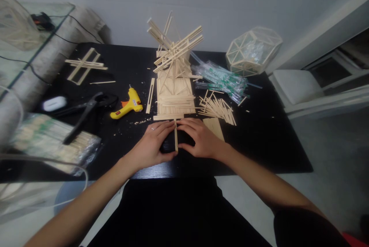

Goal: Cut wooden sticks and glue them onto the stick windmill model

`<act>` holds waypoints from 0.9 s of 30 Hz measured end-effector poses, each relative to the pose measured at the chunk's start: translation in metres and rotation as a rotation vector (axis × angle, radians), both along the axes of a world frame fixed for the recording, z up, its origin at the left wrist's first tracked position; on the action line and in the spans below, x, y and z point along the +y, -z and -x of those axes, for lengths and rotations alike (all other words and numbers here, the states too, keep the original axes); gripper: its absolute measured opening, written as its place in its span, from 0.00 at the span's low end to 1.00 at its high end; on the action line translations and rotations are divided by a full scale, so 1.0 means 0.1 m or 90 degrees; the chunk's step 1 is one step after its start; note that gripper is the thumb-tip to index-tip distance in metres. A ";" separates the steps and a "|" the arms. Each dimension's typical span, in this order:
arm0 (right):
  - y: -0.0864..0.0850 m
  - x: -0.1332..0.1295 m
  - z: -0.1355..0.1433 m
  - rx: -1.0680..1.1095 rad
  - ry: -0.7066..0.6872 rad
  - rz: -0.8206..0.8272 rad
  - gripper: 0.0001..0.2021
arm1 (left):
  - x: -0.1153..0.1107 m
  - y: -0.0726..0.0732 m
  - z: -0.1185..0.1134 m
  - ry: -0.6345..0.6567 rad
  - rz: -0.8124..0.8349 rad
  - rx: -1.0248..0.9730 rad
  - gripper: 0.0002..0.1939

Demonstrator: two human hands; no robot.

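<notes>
Between my two hands a short narrow wooden strip [176, 137] points away from me near the table's front edge. My left hand [155, 143] grips it from the left, with fingertips at its far end and the thumb at its near end. From the right, my right hand [198, 137] holds the same strip in the same way. Just beyond the fingertips, flat sticks [168, 117] lie crosswise. Behind them stands a windmill-like stick model [174, 52] on a slatted base [175, 85], with loose sticks [176, 100] across its front.
On the left of the black table [253, 143] are a yellow glue gun [129, 104], black pliers [82, 118], a white case [54, 103] and a bagged stick bundle [54, 139]. Loose sticks [217, 107], plastic wrappers [221, 79] and a polyhedral frame [252, 51] lie right.
</notes>
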State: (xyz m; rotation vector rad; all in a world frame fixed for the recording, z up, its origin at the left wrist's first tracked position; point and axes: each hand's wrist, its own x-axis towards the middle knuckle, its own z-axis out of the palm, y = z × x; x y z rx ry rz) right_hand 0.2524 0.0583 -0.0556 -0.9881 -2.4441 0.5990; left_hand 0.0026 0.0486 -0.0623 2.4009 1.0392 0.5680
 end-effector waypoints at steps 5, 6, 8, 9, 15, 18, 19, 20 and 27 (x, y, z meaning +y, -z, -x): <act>0.00 0.00 0.00 -0.001 0.005 0.002 0.24 | 0.00 -0.01 0.00 0.002 0.010 0.003 0.39; 0.00 0.00 0.00 -0.002 0.005 0.002 0.24 | 0.00 -0.02 -0.01 0.001 0.012 0.001 0.39; 0.00 0.00 0.00 -0.004 0.004 0.003 0.24 | 0.00 -0.02 -0.01 -0.001 0.014 -0.003 0.39; 0.00 0.00 0.00 -0.005 0.003 0.003 0.24 | 0.00 -0.02 -0.01 -0.001 0.013 -0.004 0.39; 0.00 0.00 0.00 -0.001 0.001 -0.005 0.24 | 0.01 -0.02 -0.01 -0.001 0.013 -0.005 0.40; 0.00 0.00 0.00 0.002 0.000 -0.009 0.24 | 0.00 -0.02 -0.01 -0.002 0.009 0.002 0.39; 0.00 0.00 0.00 0.003 0.000 -0.010 0.24 | 0.00 -0.02 -0.01 -0.002 0.006 0.003 0.39; 0.00 0.00 0.00 0.002 0.001 -0.009 0.24 | 0.00 -0.02 -0.01 -0.001 0.003 0.004 0.39; 0.00 0.00 0.00 -0.001 0.001 0.001 0.24 | 0.00 -0.01 0.00 0.001 -0.002 0.005 0.39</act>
